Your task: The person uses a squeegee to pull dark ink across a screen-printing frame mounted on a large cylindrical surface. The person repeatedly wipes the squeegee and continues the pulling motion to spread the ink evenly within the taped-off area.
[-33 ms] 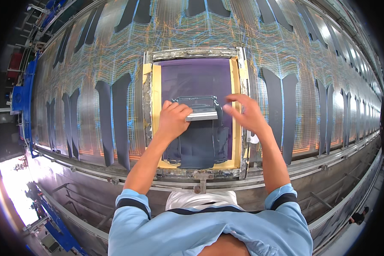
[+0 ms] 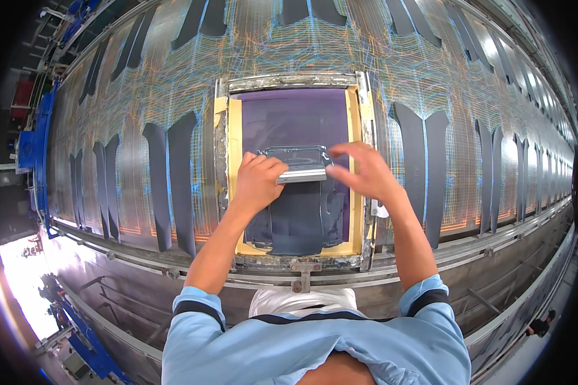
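A metal-handled squeegee (image 2: 304, 174) lies crosswise on the purple mesh of a screen-printing frame (image 2: 289, 82). My left hand (image 2: 257, 181) is closed round its left end. At the right end is my right hand (image 2: 363, 172), slightly blurred, its thumb and fingers apart. The fingertips are at or touching that end; a firm grip does not show. Dark ink (image 2: 295, 221) covers the mesh on the near side of the squeegee, with wet smears round its edges. Yellow tape (image 2: 236, 138) lines the inside of the worn frame.
The frame sits on a long printing table (image 2: 141, 215) streaked with blue and orange lines. Dark cut fabric pieces (image 2: 182, 183) lie in pairs on both sides. A metal rail (image 2: 141, 260) runs along the near edge. Blue machinery (image 2: 35, 151) stands left; a person (image 2: 541, 324) is far right.
My right hand has moved left, from just beside the squeegee to its right end. My left hand and the squeegee stay nearly where they were.
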Demonstrator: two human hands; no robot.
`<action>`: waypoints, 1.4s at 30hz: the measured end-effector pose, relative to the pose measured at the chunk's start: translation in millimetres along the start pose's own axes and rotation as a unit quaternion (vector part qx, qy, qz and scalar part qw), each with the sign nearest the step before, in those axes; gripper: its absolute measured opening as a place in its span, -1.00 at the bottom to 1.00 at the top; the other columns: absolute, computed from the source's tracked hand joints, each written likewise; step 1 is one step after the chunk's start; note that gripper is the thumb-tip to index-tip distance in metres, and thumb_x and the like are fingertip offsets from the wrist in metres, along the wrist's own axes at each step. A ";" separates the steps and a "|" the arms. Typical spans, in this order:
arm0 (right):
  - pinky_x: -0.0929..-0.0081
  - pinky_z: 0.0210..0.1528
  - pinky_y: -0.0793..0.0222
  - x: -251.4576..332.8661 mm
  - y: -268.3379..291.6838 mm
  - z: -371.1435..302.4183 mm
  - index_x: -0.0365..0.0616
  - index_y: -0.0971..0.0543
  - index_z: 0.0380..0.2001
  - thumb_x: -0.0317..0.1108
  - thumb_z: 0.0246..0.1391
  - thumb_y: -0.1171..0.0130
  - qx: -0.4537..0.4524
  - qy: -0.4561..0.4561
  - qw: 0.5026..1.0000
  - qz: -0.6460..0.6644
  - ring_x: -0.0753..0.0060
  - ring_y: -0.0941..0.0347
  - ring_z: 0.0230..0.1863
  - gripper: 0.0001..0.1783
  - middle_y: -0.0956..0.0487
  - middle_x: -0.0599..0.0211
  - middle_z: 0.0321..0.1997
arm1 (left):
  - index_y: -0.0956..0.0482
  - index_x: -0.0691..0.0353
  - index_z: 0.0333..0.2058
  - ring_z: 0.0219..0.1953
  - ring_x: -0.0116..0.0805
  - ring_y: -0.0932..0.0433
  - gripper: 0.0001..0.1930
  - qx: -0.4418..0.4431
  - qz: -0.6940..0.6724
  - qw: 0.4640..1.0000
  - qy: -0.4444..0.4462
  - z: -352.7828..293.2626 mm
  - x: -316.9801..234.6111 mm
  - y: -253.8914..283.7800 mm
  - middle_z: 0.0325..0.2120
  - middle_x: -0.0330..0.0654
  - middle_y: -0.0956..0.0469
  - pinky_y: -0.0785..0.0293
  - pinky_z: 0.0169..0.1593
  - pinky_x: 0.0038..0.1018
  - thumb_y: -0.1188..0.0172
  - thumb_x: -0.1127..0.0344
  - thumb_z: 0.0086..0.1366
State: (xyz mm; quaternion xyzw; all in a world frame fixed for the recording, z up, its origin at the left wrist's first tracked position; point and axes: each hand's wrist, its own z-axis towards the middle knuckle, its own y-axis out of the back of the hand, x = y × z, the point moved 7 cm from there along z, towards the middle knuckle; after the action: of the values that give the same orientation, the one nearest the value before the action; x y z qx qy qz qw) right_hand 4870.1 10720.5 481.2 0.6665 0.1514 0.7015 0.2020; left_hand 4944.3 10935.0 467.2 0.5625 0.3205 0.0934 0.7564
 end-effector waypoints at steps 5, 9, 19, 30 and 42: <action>0.13 0.12 -0.39 8.3 -43.2 49.7 -0.14 -0.65 -0.16 -0.06 -0.02 -0.43 0.145 0.031 0.964 -0.223 0.00 -0.56 -0.07 -0.55 -0.66 0.16 -0.28 | -0.71 0.04 -0.44 -0.34 -0.18 -0.59 -0.87 0.080 0.008 0.996 0.029 39.9 27.1 -12.9 -0.46 -0.31 -0.68 -0.31 -0.15 -0.23 -0.45 0.26 0.00; 0.14 0.01 -0.39 -30.1 -66.8 60.3 -0.09 -0.65 -0.35 -0.21 -0.14 -0.49 0.078 0.048 0.963 -0.253 0.04 -0.58 -0.20 -0.69 -0.66 0.17 -0.41 | -0.71 0.04 -0.44 -0.33 -0.16 -0.61 -0.87 0.121 -0.023 0.991 0.053 61.7 39.4 -29.7 -0.47 -0.25 -0.66 -0.31 -0.16 -0.20 -0.45 0.25 0.00; 0.19 0.09 -0.34 9.5 -113.2 -96.1 -0.07 -0.61 -0.32 -0.35 -0.25 -0.50 0.132 0.059 0.960 -0.239 0.13 -0.56 -0.14 -0.66 -0.62 0.22 -0.38 | -0.67 0.01 -0.38 -0.30 -0.31 -0.59 -0.74 0.108 -0.052 0.992 0.044 -98.6 -51.7 -38.7 -0.42 -0.33 -0.64 -0.34 -0.10 -0.26 -0.44 0.42 -0.13; 0.10 -0.07 -0.40 -34.8 -70.9 65.7 -0.08 -0.63 -0.41 -0.25 -0.10 -0.48 0.099 0.038 0.959 -0.263 -0.04 -0.59 -0.26 -0.76 -0.65 0.11 -0.45 | -0.72 0.01 -0.39 -0.28 -0.21 -0.64 -0.84 0.097 0.005 0.994 0.043 55.2 40.9 -33.7 -0.45 -0.25 -0.68 -0.34 -0.09 -0.24 -0.46 0.23 0.02; 0.10 0.00 -0.43 -13.3 -107.4 -43.7 -0.12 -0.59 -0.36 -0.36 -0.22 -0.49 0.129 0.027 0.958 -0.256 0.01 -0.57 -0.12 -0.68 -0.64 0.11 -0.34 | -0.66 0.07 -0.39 -0.32 -0.17 -0.61 -0.84 0.079 -0.016 0.997 0.014 -44.9 -17.7 -45.5 -0.44 -0.22 -0.64 -0.37 -0.10 -0.20 -0.36 0.39 -0.02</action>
State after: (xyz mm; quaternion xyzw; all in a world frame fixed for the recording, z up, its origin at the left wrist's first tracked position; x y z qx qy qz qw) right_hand 4835.7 10810.2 414.9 0.6070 0.4111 0.6184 0.2830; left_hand 4894.1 10945.7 425.2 0.6143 0.3460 0.0636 0.7063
